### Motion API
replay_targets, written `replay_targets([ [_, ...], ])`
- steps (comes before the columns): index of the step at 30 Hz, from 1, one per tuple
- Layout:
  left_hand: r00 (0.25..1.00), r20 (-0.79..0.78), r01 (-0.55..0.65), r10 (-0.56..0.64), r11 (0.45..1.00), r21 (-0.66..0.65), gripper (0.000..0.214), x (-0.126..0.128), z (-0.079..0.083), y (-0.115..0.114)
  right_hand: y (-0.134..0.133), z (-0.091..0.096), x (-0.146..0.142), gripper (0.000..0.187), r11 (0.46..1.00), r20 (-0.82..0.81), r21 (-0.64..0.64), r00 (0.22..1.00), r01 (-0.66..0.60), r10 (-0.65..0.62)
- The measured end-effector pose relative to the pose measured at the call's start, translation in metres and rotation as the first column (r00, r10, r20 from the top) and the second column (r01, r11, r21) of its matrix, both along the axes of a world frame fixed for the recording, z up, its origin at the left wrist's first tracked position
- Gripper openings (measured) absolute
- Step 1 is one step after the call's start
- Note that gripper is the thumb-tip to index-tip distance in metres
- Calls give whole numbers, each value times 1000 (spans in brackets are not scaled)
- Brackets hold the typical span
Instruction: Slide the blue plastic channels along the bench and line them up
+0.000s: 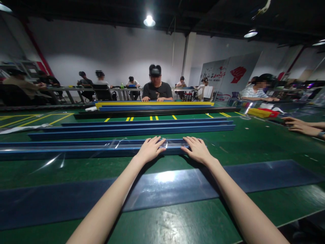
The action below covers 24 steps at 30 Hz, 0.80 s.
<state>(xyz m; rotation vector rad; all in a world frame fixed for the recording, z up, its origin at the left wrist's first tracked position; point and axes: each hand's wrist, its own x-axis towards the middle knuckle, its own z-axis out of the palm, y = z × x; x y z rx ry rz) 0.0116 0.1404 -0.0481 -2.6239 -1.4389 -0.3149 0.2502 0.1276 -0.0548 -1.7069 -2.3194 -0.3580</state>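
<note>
My left hand (150, 149) and my right hand (197, 149) lie flat, fingers stretched out, on the right end of a long blue strip (76, 149) wrapped in clear plastic film. The strip runs left across the green table (177, 217). Both hands press on its top and hold nothing. A flat dark blue sheet (266, 173) lies under my forearms, nearer the table's front edge.
More long blue strips (132, 128) lie beyond my hands, then yellow, blue and black ones (154, 106) before a seated person opposite. Another person's hands (302, 126) rest at the right edge. A yellow and red item (261, 112) lies far right. Other people sit at back tables.
</note>
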Motion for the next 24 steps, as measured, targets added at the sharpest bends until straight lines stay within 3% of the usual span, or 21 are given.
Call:
replay_targets([
  [7,998,22,61,-59,996,-69,50,-2,4,-2,-9,4,1,53,1000,27,-5,1000,-13,13],
  [17,997,5,71,-71,997,-6,61,0,1,-16,-23,9,5,61,998,71,39,996,-54,51],
  [24,993,28,117,-116,993,-25,62,3,1,-16,-26,21,5,45,998,84,55,996,33,-38],
])
